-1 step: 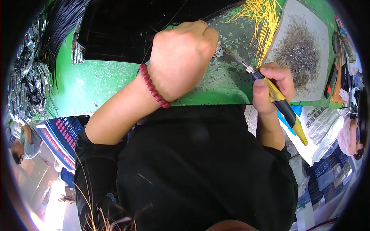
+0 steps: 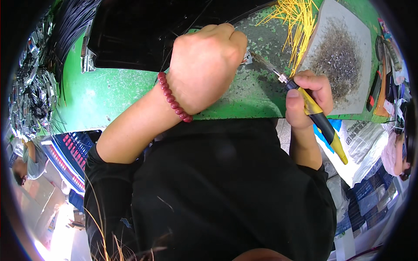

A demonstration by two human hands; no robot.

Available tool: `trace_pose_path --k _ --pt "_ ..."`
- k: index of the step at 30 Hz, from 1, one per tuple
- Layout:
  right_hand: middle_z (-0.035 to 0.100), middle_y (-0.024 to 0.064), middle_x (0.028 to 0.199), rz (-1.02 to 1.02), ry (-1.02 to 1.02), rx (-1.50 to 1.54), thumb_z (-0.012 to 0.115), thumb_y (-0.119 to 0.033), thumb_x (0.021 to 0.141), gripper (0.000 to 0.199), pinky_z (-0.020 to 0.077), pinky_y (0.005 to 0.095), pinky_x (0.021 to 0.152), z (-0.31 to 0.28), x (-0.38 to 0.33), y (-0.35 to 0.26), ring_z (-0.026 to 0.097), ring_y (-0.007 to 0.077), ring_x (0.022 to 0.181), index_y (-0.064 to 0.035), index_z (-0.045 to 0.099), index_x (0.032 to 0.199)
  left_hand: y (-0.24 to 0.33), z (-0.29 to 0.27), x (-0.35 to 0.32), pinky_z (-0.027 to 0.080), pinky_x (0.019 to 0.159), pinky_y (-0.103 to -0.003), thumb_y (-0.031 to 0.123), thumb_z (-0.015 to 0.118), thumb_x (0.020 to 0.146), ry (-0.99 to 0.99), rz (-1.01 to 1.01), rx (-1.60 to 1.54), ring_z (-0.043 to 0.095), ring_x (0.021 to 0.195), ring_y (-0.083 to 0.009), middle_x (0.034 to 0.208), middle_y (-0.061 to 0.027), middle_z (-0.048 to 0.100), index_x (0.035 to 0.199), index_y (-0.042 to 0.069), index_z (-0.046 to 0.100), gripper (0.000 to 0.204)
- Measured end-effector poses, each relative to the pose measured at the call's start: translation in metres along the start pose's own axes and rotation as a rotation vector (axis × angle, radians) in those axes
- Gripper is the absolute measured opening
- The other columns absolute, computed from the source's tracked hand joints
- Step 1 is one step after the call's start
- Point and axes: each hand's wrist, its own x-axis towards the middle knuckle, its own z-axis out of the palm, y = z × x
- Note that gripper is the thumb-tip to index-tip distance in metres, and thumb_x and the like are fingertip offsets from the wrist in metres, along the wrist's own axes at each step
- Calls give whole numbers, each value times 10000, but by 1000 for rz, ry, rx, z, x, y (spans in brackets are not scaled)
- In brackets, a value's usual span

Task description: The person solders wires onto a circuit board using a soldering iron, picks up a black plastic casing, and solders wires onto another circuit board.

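Note:
My left hand (image 2: 207, 65), back upward and with a red bead bracelet (image 2: 171, 99) at the wrist, is closed over the green bench. Its fingertips are hidden. Past its knuckles a small pale part (image 2: 247, 58) with dark and orange marks sticks out from under the fingers. In my right hand (image 2: 311, 98) is a yellow-and-black soldering iron (image 2: 317, 114), gripped like a pen. The iron's metal tip (image 2: 262, 61) points left at the pale part; whether they touch I cannot tell.
Yellow wires (image 2: 298, 26) lie beyond the iron, beside a grey board (image 2: 357, 48) strewn with dark crumbs. A black sheet (image 2: 130, 39) covers the far left of the green bench (image 2: 87, 100). Shiny metallic parts (image 2: 32, 95) and black wires (image 2: 72, 30) are heaped at the left edge.

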Motion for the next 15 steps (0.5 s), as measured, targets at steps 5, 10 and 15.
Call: trace_pose_path --k 5,10,15 --pt "608 99 746 21 17 -20 696 -72 742 218 390 217 513 0 -1 0 484 80 557 9 559 891 1 -2 1 492 554 -328 80 703 743 -6 14 14 608 660 -238 721 -62 569 740 69 579 125" --pt "613 91 750 27 23 -21 693 -69 738 214 385 214 509 0 0 -2 477 74 552 3 560 890 2 -2 0 489 548 -320 81 706 735 -20 30 69 606 654 -229 722 -57 564 728 73 562 144" --pt "613 83 741 33 33 -10 699 -61 735 213 381 208 510 0 0 -2 480 67 555 4 569 891 3 -2 3 487 545 -312 80 708 719 -8 81 114 604 651 -223 726 -52 561 724 81 553 155"
